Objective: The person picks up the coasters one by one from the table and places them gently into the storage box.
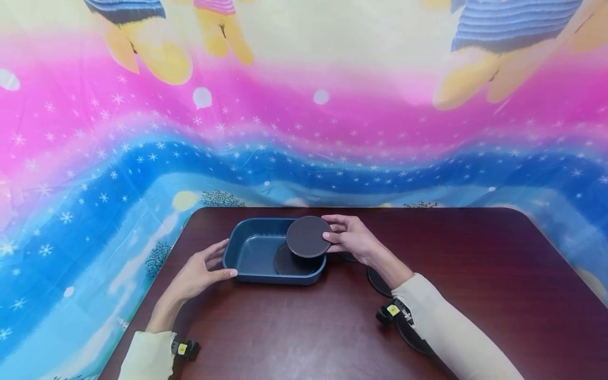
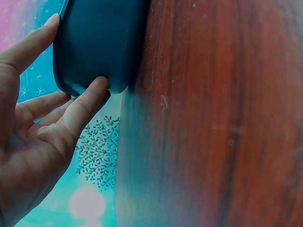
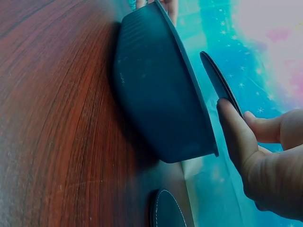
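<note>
In the head view, I see the left hand [image 1: 192,274] at the left end of the blue tub [image 1: 277,279], its thumb and fingers spread wide. The thumb touches the tub's near left corner and the fingers rest against that end. The right hand [image 1: 356,240] pinches a dark round disc [image 1: 307,236] by its edge, holding it over the tub's right end. Inside the tub, another dark disc [image 1: 286,263] lies on the floor at the right, partly covered from sight by the held one; the left part of the floor is bare. Two more discs, one partly under the forearm [image 1: 377,283] and one nearer [image 1: 413,336], lie on the desk [image 1: 304,327] to the tub's right.

From the left wrist, the left hand's thumb meets the tub's rim while a fingertip presses its outer wall; I can't see into the tub from here.

From the right wrist, the held disc stands clear above the tub's rim, tilted against it, with the right hand's thumb and finger on opposite faces. A disc with pale stitching [image 3: 168,213] lies on the desk just past the tub's right end.
</note>
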